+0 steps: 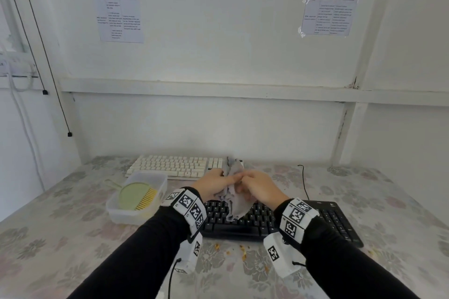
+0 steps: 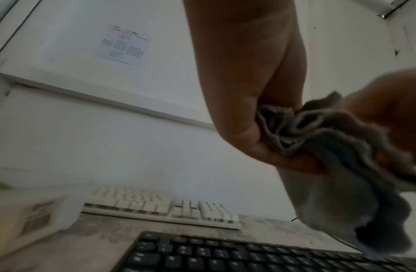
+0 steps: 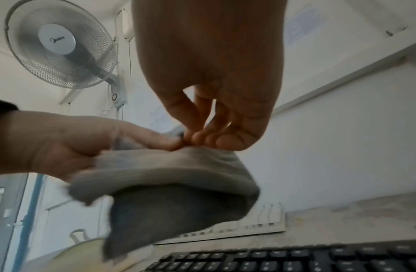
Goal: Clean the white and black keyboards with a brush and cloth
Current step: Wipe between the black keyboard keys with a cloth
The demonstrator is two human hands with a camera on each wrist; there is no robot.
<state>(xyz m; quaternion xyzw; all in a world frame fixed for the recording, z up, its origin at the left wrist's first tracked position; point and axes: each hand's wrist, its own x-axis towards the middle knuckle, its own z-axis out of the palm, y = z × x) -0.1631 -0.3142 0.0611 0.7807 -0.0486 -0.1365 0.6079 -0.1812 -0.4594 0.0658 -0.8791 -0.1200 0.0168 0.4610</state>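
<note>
Hanging from both hands' pinch, left hand [image 1: 213, 183] and right hand [image 1: 259, 185], the grey cloth [image 1: 237, 204] dangles directly above the black keyboard [image 1: 245, 222], whose long axis runs left-right

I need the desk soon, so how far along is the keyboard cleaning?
Brushing looks done: the brush lies in its tub, crumbs on the table. Both the left hand and right hand hold the cloth above the black keyboard. Wiping remains.
</note>
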